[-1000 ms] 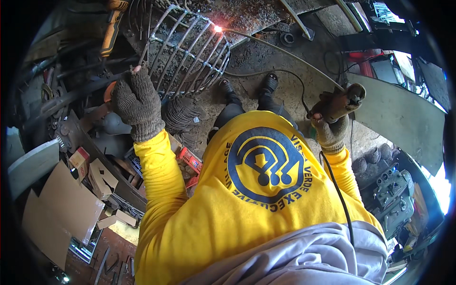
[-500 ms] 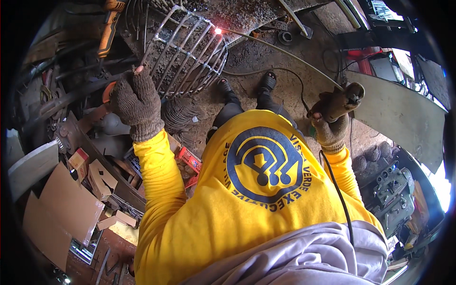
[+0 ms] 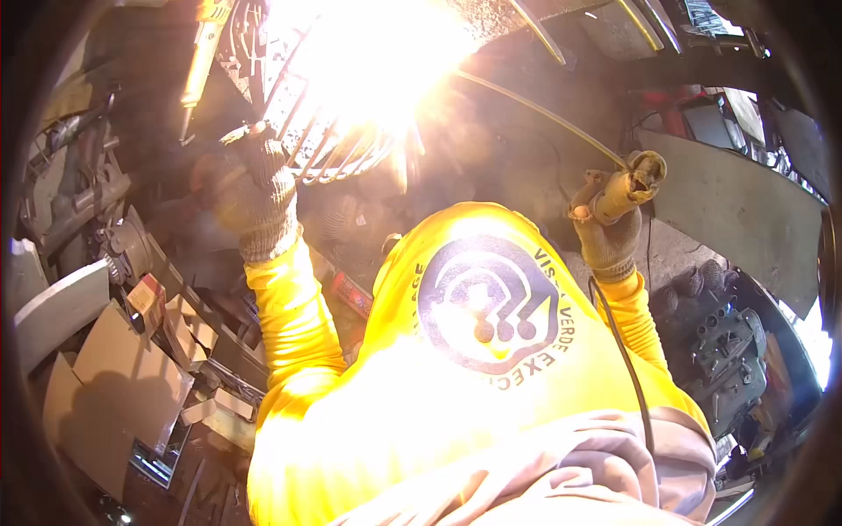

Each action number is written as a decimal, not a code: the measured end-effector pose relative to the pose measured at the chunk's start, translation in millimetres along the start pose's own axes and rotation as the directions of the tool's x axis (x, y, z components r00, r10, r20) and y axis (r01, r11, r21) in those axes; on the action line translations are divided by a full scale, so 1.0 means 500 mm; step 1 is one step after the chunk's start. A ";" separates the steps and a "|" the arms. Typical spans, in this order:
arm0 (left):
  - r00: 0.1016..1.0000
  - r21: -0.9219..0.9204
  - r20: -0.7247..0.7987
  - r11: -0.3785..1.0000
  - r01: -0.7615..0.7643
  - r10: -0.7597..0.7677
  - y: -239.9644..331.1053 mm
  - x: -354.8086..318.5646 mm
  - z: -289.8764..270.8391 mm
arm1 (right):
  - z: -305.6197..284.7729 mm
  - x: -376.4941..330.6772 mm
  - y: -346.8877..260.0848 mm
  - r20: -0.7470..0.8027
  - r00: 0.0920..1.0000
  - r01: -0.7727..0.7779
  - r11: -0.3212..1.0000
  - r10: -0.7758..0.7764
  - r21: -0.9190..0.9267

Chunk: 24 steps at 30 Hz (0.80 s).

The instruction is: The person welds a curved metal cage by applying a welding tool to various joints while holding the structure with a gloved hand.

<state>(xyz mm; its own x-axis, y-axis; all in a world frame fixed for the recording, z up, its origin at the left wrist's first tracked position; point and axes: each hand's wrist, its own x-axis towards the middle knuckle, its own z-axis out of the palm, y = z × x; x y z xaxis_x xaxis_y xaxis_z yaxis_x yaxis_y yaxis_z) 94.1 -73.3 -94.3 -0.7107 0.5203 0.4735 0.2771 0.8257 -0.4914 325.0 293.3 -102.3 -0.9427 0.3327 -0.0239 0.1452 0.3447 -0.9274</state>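
Note:
A blinding welding arc glares over a cage of welded metal bars point(image 3: 355, 158) ahead of me and washes out most of it. My right hand point(image 3: 610, 232), in a knit glove, grips a welding electrode holder point(image 3: 624, 195). From the holder a long thin welding rod point(image 3: 544, 107) reaches left to the edge of the glare. My left hand point(image 3: 263, 197), also gloved, is closed at the cage's left side, where a bar runs down to its bare fingertip. Smoke and glare partly hide this grip.
A yellow-orange power tool point(image 3: 203, 53) lies beyond my left hand. Cardboard pieces point(image 3: 110, 377) and small boxes point(image 3: 147, 298) lie at the lower left. A grey metal sheet point(image 3: 737, 210) stands at right, above a greasy machine part point(image 3: 728, 359). A black cable point(image 3: 627, 368) crosses my right side.
The small red glow at the rod's tip has become a huge white arc with sparks and smoke. The holder in my right hand has turned slightly. My left hand has hardly moved.

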 end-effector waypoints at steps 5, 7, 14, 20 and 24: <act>0.971 -0.563 -0.109 0.818 0.116 -0.212 0.022 0.007 0.000 | 0.008 -0.010 0.019 -0.030 0.985 -0.146 0.905 0.172 0.400; 0.941 -0.652 0.004 0.712 0.259 -0.339 0.035 0.014 -0.013 | 0.005 -0.011 0.022 -0.039 0.992 -0.112 0.978 0.121 0.177; 0.959 -0.641 0.018 0.733 0.228 -0.282 0.023 0.028 -0.028 | 0.012 0.000 0.008 -0.068 0.997 -0.034 0.992 0.043 0.124; 0.996 -0.485 -0.030 0.872 0.064 -0.090 0.014 0.008 -0.016 | 0.011 0.003 -0.002 -0.032 0.990 -0.118 0.939 0.136 0.322; 0.909 -0.022 -0.376 0.979 -0.203 0.180 0.012 0.026 -0.010 | 0.006 -0.006 0.008 -0.106 0.993 -0.035 0.983 0.055 0.182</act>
<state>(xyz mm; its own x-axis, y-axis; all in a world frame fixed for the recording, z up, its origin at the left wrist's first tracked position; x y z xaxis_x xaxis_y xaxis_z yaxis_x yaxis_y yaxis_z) 89.7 -60.5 -87.5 -0.3526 0.7037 0.6168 0.4303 0.7073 -0.5609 327.4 290.8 -106.9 -0.8961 0.4424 -0.0354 0.1211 0.1670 -0.9785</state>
